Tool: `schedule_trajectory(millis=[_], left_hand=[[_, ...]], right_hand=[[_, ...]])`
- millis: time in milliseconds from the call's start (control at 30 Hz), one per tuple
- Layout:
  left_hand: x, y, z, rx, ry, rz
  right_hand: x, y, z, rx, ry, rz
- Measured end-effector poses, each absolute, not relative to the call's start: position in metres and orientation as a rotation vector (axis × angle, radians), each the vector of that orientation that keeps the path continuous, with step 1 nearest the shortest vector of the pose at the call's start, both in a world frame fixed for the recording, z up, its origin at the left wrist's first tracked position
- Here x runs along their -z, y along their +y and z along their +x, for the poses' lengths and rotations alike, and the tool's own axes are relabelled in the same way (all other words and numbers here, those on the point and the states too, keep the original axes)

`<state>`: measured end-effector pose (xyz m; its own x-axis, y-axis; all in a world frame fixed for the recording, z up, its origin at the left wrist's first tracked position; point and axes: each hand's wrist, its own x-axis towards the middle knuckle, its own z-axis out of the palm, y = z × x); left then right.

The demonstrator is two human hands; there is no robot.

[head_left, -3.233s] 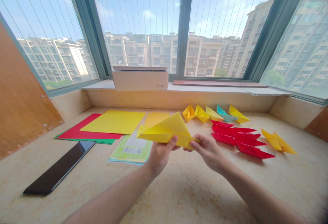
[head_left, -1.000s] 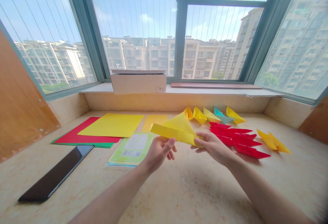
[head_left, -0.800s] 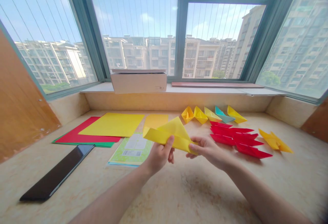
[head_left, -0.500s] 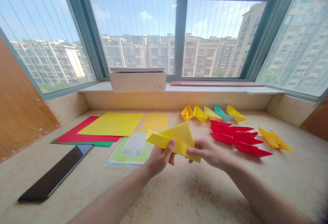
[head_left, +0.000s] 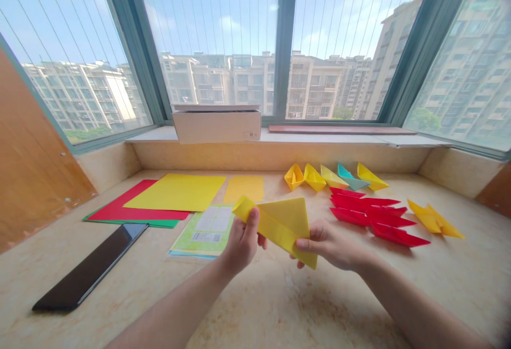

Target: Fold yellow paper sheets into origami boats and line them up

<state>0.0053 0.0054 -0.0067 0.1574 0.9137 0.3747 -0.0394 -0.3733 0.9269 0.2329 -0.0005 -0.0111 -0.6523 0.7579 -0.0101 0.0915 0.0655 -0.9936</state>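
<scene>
A folded sheet of yellow paper (head_left: 283,222) is held in the air above the stone counter, its peak pointing up and a folded band running along its lower side. My left hand (head_left: 243,237) grips the band near its left end, thumb on the front and fingers behind. At the lower right corner, my right hand (head_left: 327,243) pinches the paper between thumb and fingers. The paper tilts down to the right. Behind the paper, my fingers are partly hidden.
Red paper boats (head_left: 367,208) lie to the right, beside a yellow folded piece (head_left: 435,218). Several boats (head_left: 335,176) line the back. Coloured sheets (head_left: 175,192), a smaller yellow-orange sheet (head_left: 243,188), a plastic-wrapped paper pack (head_left: 205,234) and a black phone (head_left: 90,266) lie left. A white box (head_left: 217,126) stands on the sill.
The yellow paper has turned clockwise, its right end dropping and its peak shifting right. My left hand has slid toward the band's left end. Both hands keep hold.
</scene>
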Motion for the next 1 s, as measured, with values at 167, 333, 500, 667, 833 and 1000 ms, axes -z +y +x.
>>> schedule_trajectory(millis=[167, 333, 500, 667, 833, 1000], left_hand=[[0.009, 0.005, 0.005, -1.397, 0.854, 1.507], [0.002, 0.005, 0.001, -1.540, 0.932, 1.386], [-0.006, 0.004, 0.002, -1.526, 1.029, 1.400], [-0.007, 0.006, -0.001, -1.566, 1.026, 1.421], [-0.004, 0.012, -0.004, -1.545, 0.901, 1.439], [0.001, 0.010, -0.001, -1.261, 0.717, 1.727]], right_hand=[[0.010, -0.002, 0.232, -1.624, -1.816, -0.840], [0.009, -0.001, 0.232, -1.627, -1.872, -0.838], [0.011, 0.002, 0.235, -1.588, -1.896, -0.864], [0.009, 0.001, 0.235, -1.601, -1.900, -0.867], [0.009, 0.001, 0.233, -1.581, -1.835, -0.867], [0.014, 0.002, 0.231, -1.592, -1.563, -0.802]])
